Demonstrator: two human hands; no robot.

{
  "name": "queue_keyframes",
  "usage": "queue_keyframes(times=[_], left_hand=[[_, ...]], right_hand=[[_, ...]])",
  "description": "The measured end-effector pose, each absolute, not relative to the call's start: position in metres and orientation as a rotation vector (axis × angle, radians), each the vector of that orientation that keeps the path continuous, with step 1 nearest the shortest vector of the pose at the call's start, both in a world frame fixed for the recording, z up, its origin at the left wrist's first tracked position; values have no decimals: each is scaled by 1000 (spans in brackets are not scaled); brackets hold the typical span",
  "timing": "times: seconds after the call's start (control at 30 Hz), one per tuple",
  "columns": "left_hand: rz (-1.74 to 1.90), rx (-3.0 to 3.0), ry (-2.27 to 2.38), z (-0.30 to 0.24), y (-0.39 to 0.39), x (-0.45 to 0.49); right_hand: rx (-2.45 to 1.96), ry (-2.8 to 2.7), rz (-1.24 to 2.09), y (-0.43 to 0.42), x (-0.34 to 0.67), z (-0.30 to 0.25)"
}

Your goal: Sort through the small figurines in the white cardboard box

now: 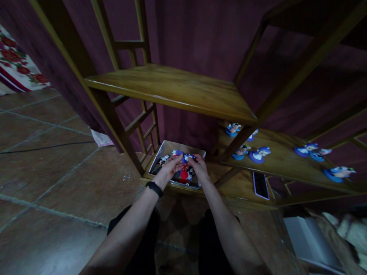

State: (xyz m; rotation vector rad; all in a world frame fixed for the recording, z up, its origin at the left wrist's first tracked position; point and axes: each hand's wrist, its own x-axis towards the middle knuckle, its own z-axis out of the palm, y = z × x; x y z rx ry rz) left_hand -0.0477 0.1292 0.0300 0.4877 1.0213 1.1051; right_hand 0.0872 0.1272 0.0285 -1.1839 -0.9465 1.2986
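Note:
Both my hands are over a shallow cardboard box (pixel 202 153) of small figurines on the bottom shelf. My left hand (pixel 171 167), with a black band on its wrist, is closed on a figurine with a round purple base (pixel 178 152). Right beside it, the fingers of my right hand (pixel 198 165) pinch a small blue-and-white figurine (pixel 188 157). Whether these two pieces touch, I cannot tell. Below my hands in the box lie a red figurine piece (pixel 184 174) and several others, partly hidden by my fingers.
A wooden shelf board (pixel 172 86) juts out above the box. On the shelf to the right stand several figurines, among them a purple one (pixel 259 154) and one on a blue base (pixel 338 173). A phone (pixel 260 185) lies on the lower board. Behind hangs a maroon curtain (pixel 195 38).

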Motion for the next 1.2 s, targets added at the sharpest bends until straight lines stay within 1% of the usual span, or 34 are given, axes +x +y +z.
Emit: queue_keyframes(times=[0.27,0.7,0.93,1.2], left_hand=[[1130,495,981,26,130,-49],[1236,628,1059,26,127,-45],[1300,807,1091,23,129,-41],[1350,975,1153,29,129,-40]], right_hand=[[-1250,-926,1292,126,87,29],[-1075,-707,1539,129,93,19],[-929,-553,1706,130,96,20],[-905,-491,1706,130,92,19]])
